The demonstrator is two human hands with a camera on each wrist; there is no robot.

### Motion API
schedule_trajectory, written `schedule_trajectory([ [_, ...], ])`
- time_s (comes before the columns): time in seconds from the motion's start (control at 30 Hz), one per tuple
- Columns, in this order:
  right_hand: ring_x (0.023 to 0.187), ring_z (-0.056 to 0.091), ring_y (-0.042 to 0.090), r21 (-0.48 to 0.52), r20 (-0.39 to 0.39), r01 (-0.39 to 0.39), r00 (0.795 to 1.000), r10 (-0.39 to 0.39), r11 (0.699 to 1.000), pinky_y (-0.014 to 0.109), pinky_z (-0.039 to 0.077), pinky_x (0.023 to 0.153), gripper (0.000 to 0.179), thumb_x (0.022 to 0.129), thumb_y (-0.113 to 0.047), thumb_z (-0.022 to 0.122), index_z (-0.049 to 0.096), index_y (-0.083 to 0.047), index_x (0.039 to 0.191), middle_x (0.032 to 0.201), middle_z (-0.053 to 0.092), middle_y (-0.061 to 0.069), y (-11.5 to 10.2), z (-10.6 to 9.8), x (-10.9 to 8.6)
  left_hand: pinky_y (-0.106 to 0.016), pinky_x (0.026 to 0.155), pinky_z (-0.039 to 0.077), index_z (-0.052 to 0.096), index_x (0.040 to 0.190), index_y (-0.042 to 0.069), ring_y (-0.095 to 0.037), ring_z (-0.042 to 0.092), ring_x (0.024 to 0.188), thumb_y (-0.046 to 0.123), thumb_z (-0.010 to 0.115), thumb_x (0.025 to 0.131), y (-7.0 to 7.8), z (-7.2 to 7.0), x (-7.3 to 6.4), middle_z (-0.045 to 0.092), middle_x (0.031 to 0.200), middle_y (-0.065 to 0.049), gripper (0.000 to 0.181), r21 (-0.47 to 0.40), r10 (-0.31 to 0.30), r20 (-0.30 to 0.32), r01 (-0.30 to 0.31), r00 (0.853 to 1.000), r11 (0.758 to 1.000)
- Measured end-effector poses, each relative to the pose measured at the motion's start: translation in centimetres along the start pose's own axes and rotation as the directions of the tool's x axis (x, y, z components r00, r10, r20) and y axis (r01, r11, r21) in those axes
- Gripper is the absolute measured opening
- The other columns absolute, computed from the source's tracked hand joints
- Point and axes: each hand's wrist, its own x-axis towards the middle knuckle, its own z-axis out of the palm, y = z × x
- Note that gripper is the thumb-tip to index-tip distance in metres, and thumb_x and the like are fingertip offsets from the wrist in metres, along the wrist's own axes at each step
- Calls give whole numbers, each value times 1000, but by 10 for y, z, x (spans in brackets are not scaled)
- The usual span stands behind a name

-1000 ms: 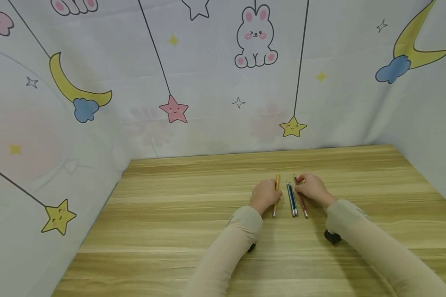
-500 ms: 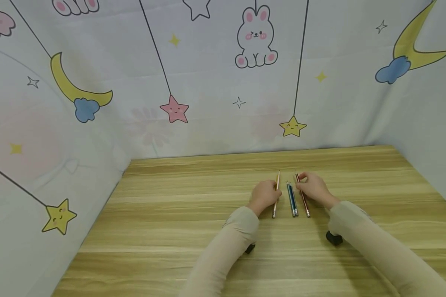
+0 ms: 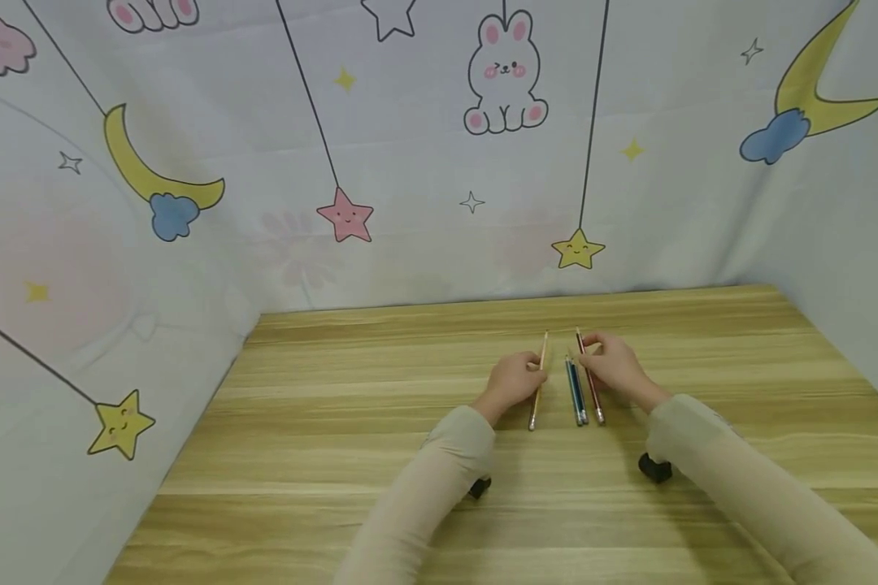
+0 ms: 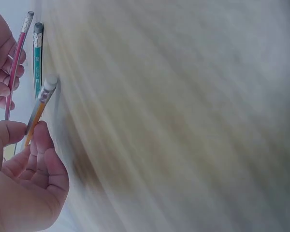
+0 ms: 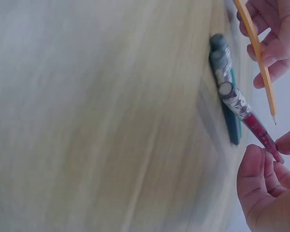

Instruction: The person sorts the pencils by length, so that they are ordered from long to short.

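Observation:
My left hand point(image 3: 513, 380) pinches a yellow pencil point(image 3: 537, 400) between thumb and fingers, its white eraser point(image 4: 50, 82) end towards me and its sharpened tip pointing away. My right hand point(image 3: 615, 366) pinches a dark red pencil point(image 3: 595, 396) the same way, its metal ferrule point(image 5: 237, 104) showing plainly in the right wrist view. Between the hands, two dark teal pencils point(image 3: 575, 394) lie side by side on the wooden table point(image 3: 380, 390), eraser ends towards me. The red pencil slants close beside this pair and overlaps it in the right wrist view.
A pale cloth backdrop point(image 3: 424, 268) printed with stars, moons and a rabbit hangs along the table's back edge, with cloth at both sides too. Black wrist devices point(image 3: 655, 467) show beneath the sleeves.
The left hand has shifted a little left with the yellow pencil, which now slants more. The right hand has raised the red pencil slightly and brought it nearer the teal pair, which stays put.

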Motion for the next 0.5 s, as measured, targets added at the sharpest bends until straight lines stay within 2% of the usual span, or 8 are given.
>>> schedule_trajectory([
  [0.3, 49, 53, 10, 71, 44, 35, 998, -38, 997, 29, 49, 49, 36, 83, -4, 49, 43, 8, 117, 71, 57, 13, -15, 8, -4, -15, 57, 43, 60, 105, 7, -7, 62, 55, 15, 56, 80, -6, -13, -7, 69, 82, -1, 27, -128, -21, 40, 26, 999, 991],
  [0.5, 49, 51, 9, 128, 105, 39, 993, -53, 991, 28, 48, 47, 35, 84, -2, 46, 40, 7, 118, 68, 56, 9, -25, 15, -9, -17, 52, 47, 57, 106, 4, -10, 62, 53, 11, 56, 80, -15, -24, -12, 68, 82, -5, 26, -215, -28, 86, 46, 996, 976],
])
